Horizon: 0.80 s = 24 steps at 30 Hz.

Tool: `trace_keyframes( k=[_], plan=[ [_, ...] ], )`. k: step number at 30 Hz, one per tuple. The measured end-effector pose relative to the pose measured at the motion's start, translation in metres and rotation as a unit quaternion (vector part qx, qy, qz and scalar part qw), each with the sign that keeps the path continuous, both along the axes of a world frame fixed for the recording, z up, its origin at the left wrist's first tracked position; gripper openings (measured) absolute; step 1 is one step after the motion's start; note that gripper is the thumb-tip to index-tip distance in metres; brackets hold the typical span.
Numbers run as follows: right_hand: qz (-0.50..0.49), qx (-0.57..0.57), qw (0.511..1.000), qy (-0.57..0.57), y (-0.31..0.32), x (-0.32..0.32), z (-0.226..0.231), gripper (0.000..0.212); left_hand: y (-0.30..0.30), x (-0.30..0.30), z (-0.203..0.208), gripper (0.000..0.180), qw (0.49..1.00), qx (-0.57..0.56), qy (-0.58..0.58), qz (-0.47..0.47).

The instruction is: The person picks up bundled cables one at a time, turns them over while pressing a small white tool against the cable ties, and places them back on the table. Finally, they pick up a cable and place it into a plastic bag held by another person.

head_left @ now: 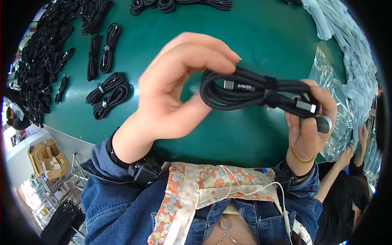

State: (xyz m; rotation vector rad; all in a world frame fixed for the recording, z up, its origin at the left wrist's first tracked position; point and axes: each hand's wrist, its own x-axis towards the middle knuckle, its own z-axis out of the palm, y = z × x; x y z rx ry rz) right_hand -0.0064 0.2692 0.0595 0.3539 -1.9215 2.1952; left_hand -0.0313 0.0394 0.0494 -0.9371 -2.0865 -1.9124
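Note:
A black braided USB cable (241, 103), coiled into a long bundle, is held up level over the green table. A black strap (270, 91) wraps its middle, and a metal USB-C plug (228, 84) and a wider metal plug (305, 106) show on its front. My left hand (165, 87) curves round the bundle's left end, fingers at its top and thumb tip hidden behind the loop. Closed on the right end is my right hand (305, 141), which also has a short grey-ended cylinder (323, 123) between its fingers; its kind is unclear.
Several coiled black cables (108, 94) lie on the green table (163, 24), beside a large pile of them (34, 69) along the left edge. Clear plastic bags (326, 77) and a heap of pale bags (351, 61) line the right. A co-worker's hand (346, 157) reaches in there.

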Motion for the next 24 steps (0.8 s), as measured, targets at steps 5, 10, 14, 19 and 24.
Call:
trace_keyframes(
  k=[5, 10, 14, 19, 24],
  plan=[
    [0.245, 0.076, 0.966, 0.025, 0.010, -0.011, 0.007, 0.031, -0.039, -0.015, 0.007, 0.027, 0.986, 0.131, 0.063, 0.076],
    [0.369, 0.184, 0.908, -0.076, 0.001, -0.007, 0.008, 0.024, -0.061, -0.024, 0.020, 0.033, 0.837, -0.333, 0.061, 0.430],
    [0.112, -0.075, 0.963, -0.235, 0.001, -0.003, 0.004, 0.026, -0.086, -0.030, -0.004, 0.036, 0.725, -0.484, -0.009, 0.490],
    [0.009, -0.149, 0.974, -0.168, -0.005, -0.010, 0.018, 0.029, -0.080, -0.035, -0.020, 0.038, 0.616, -0.618, 0.002, 0.489],
    [0.045, -0.101, 0.979, -0.173, -0.002, -0.006, 0.010, 0.029, -0.066, -0.039, -0.014, 0.038, 0.752, -0.528, -0.056, 0.391]
  ],
)
